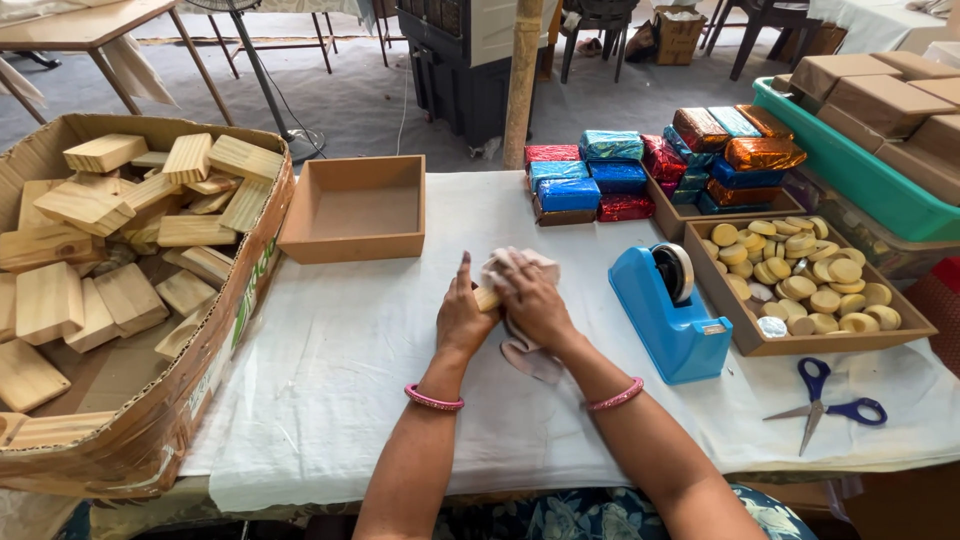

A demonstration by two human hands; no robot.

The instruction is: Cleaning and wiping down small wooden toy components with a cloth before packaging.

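My left hand (pixel 462 315) and my right hand (pixel 530 298) meet at the middle of the white-covered table (pixel 340 380). Between them they grip a small wooden block (pixel 487 298), only its end showing. My right hand presses a pale pink cloth (pixel 525 350) against the block; the cloth bunches above my fingers and trails under my wrist. Both wrists wear pink bangles.
A big cardboard box (pixel 180 400) of wooden blocks stands at the left. An empty brown tray (pixel 352 212) sits behind my hands. To the right are a blue tape dispenser (pixel 668 315), a tray of round wooden discs (pixel 800 275), foil-wrapped blocks (pixel 600 175), blue-handled scissors (pixel 825 405) and a green crate (pixel 860 170).
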